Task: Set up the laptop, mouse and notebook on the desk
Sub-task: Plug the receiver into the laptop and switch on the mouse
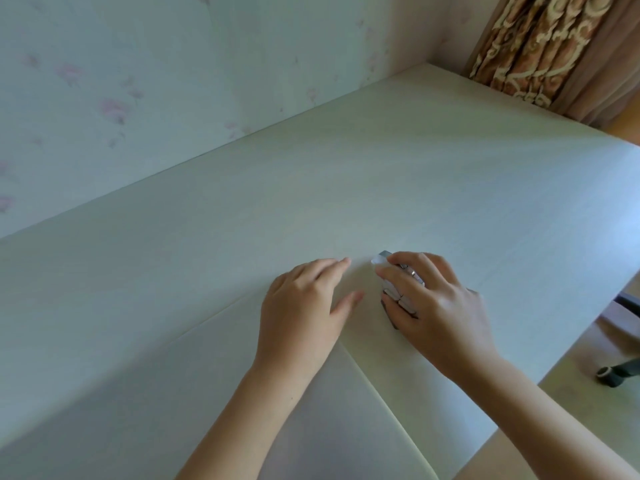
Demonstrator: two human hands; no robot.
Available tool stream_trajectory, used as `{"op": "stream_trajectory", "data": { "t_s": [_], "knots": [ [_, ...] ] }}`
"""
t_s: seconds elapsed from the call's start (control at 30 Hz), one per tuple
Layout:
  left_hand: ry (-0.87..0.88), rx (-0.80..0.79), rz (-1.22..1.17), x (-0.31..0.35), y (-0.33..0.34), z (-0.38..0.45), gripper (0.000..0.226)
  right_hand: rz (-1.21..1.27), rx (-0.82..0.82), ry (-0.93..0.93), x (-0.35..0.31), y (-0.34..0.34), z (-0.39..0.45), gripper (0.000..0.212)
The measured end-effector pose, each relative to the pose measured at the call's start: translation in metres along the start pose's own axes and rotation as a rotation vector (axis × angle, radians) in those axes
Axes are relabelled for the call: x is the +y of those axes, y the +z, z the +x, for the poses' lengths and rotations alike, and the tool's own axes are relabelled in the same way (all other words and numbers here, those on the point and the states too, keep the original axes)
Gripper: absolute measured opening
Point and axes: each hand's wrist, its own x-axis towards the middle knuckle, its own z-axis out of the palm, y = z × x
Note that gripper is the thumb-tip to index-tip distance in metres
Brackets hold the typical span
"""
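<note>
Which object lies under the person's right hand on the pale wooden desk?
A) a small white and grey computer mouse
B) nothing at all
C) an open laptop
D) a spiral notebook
A: the right hand covers a small white and grey computer mouse resting on the pale wooden desk.

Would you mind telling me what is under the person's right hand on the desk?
A pale, angular mouse lies on the desk under the right hand. Only its front tip and left side show; the palm and fingers cover its rear and right side. The left hand rests flat beside it.

Matt pale wood-grain desk [381, 174], glossy plastic mouse [398, 292], patterned cloth curtain [540, 46]
</note>
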Motion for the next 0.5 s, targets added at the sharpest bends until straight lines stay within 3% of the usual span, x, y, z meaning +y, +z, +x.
{"op": "stream_trajectory", "data": {
  "t_s": [0.5],
  "knots": [
    [0.074,0.082,0.075,-0.013,0.004,-0.020,0.032,-0.018,-0.104,0.013,-0.017,-0.020,-0.003,0.034]
  ]
}}
